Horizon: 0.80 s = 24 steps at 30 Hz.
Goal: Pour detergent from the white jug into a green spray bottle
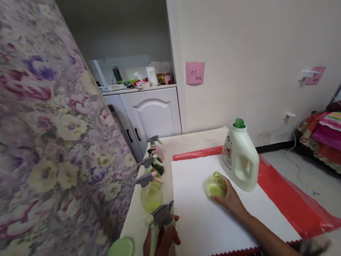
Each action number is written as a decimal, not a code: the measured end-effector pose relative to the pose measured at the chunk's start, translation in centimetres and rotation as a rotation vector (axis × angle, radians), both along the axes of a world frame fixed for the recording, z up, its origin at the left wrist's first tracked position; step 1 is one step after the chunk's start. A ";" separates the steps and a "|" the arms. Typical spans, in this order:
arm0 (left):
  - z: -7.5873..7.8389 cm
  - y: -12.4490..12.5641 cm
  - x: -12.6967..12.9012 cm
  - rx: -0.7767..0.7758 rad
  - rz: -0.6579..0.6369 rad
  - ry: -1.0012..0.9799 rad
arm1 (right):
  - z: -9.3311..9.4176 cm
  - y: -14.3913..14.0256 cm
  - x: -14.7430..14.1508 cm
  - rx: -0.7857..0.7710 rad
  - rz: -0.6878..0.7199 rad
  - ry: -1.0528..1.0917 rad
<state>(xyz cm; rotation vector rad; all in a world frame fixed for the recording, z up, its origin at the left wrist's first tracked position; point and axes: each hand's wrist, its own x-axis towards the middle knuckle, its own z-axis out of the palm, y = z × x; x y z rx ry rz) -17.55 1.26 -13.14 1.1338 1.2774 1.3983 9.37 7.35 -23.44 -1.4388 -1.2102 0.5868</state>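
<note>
My right hand (pixel 230 198) grips a small yellow-green bottle body (pixel 214 185) with no top, resting on the white cloth (pixel 203 221). My left hand (pixel 160 243) holds a grey and green spray trigger head (pixel 158 221) at the table's front left edge, its tube pointing down. A large white detergent jug (pixel 240 157) with a green spout stands just right of the bottle, beside my right hand.
Several spray bottles (pixel 150 192) line the table's left edge by the floral curtain (pixel 32 137). A green cap (pixel 121 253) lies at the front left corner. Red plastic sheet (pixel 292 200) lies under the cloth. White cabinet (pixel 151 113) behind; bedding (pixel 337 136) at right.
</note>
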 end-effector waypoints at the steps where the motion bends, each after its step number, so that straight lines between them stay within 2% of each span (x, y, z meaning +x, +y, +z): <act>1: 0.0 0.0 0.0 0.005 0.006 0.005 | -0.1 -0.1 0.1 -0.003 0.001 0.000; 6: -0.3 0.3 -0.9 0.013 -0.005 0.102 | -0.2 -2.0 0.5 0.012 0.005 0.015; 9: -0.2 1.2 -1.6 0.012 -0.068 0.228 | -0.2 -4.4 0.8 0.031 -0.022 0.026; 12: 0.3 2.0 -1.5 0.041 -0.048 0.398 | -0.3 -6.5 0.9 0.037 -0.031 0.008; 17: 0.9 2.9 0.7 0.167 -0.075 0.872 | -0.2 -7.5 0.9 0.046 -0.024 -0.015; 21: -0.3 4.1 2.4 0.062 -0.110 1.342 | 0.3 -7.4 0.8 0.062 -0.025 -0.019; 24: -1.3 5.3 2.9 -0.013 -0.150 1.491 | 0.5 -7.5 0.8 0.082 -0.017 -0.032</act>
